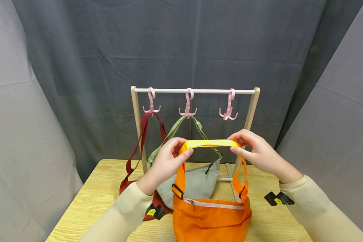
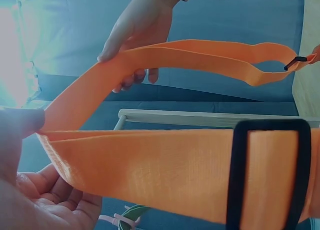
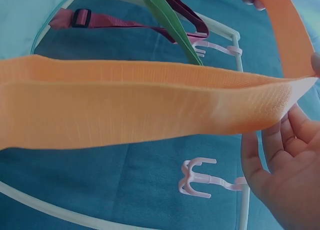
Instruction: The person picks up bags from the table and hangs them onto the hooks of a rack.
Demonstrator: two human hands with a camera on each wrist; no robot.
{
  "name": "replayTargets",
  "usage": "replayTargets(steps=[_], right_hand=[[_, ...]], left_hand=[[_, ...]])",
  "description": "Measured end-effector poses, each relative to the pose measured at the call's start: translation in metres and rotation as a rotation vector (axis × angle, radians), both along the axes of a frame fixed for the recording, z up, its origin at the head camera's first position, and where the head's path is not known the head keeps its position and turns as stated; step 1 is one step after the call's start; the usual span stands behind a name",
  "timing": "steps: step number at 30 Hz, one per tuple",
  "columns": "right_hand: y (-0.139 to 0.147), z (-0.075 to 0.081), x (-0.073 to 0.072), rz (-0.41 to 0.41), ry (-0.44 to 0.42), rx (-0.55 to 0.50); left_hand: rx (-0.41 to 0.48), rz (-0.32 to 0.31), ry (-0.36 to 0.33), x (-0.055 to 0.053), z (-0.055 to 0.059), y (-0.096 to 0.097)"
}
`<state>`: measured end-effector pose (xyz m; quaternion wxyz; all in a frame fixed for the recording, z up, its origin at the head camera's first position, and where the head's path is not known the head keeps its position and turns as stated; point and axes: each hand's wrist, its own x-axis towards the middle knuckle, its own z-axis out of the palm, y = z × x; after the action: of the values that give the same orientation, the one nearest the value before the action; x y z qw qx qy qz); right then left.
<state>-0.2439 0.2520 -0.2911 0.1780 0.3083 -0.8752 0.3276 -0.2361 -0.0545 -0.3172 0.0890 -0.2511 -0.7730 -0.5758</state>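
An orange shoulder bag (image 1: 211,218) with a pale zipper hangs upright by its strap (image 1: 210,143) in front of me. At the strap's left bend, my left hand (image 1: 164,164) pinches the webbing between thumb and fingers. My right hand (image 1: 260,154) pinches the right bend, so the stretch between the hands runs nearly level. A black slider buckle (image 2: 234,180) sits on the strap's left side in the left wrist view. Behind the strap, the rightmost pink hook (image 1: 229,109) carries no bag; it also shows below the strap in the right wrist view.
A white rail (image 1: 208,91) on wooden posts (image 1: 251,109) stands on the wooden table (image 1: 269,218). A green-grey bag (image 1: 196,183) hangs from the middle pink hook (image 1: 188,104). The left hook (image 1: 151,101) bears a dark red bag's strap (image 1: 143,131). Grey curtains (image 1: 109,50) surround the table.
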Motion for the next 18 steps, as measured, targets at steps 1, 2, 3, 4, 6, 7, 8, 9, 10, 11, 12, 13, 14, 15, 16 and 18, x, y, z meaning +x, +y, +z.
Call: replayTargets(steps=[1,2,3,4,6,7,8,9,10,11,12,13,14,15,16,18], right_hand=[[0.000,0.001,0.000,0.000,0.003,0.004],[0.001,0.002,0.000,0.000,0.006,0.008],[0.001,0.002,-0.001,-0.001,0.009,0.010],[0.002,0.003,-0.001,0.000,0.009,0.011],[0.003,0.004,-0.002,-0.003,0.013,0.013],[0.004,0.005,-0.002,-0.004,0.013,0.014],[0.005,0.005,-0.003,-0.005,0.013,0.015],[0.005,0.005,-0.003,-0.007,0.011,0.013],[0.006,0.006,-0.004,-0.009,0.009,0.013],[0.006,0.006,-0.004,-0.011,0.009,0.014],[0.007,0.006,-0.004,-0.011,0.007,0.013],[0.007,0.007,-0.005,-0.011,0.006,0.011],[0.008,0.007,-0.005,-0.010,0.001,0.008],[0.008,0.007,-0.006,-0.010,-0.003,0.007],[0.008,0.007,-0.006,-0.011,-0.008,0.005],[0.009,0.007,-0.006,-0.014,-0.018,-0.003]], left_hand=[[0.001,0.000,-0.007,-0.001,0.001,0.000],[0.002,0.000,-0.016,-0.001,0.001,0.000],[0.002,0.001,-0.023,-0.002,0.002,0.000],[0.001,0.001,-0.030,-0.003,0.002,0.000],[0.006,0.001,-0.034,-0.005,0.002,0.000],[0.010,0.001,-0.033,-0.005,0.003,0.000],[0.013,0.001,-0.032,-0.006,0.003,0.000],[0.020,0.001,-0.030,-0.007,0.003,0.000],[0.027,0.003,-0.027,-0.007,0.003,0.000],[0.033,0.005,-0.023,-0.007,0.004,0.000],[0.039,0.007,-0.021,-0.008,0.004,0.000],[0.044,0.011,-0.022,-0.009,0.005,0.001],[0.047,0.016,-0.021,-0.010,0.005,0.001],[0.051,0.021,-0.023,-0.010,0.005,0.001],[0.054,0.027,-0.024,-0.011,0.006,0.001],[0.058,0.037,-0.035,-0.013,0.007,0.002]])
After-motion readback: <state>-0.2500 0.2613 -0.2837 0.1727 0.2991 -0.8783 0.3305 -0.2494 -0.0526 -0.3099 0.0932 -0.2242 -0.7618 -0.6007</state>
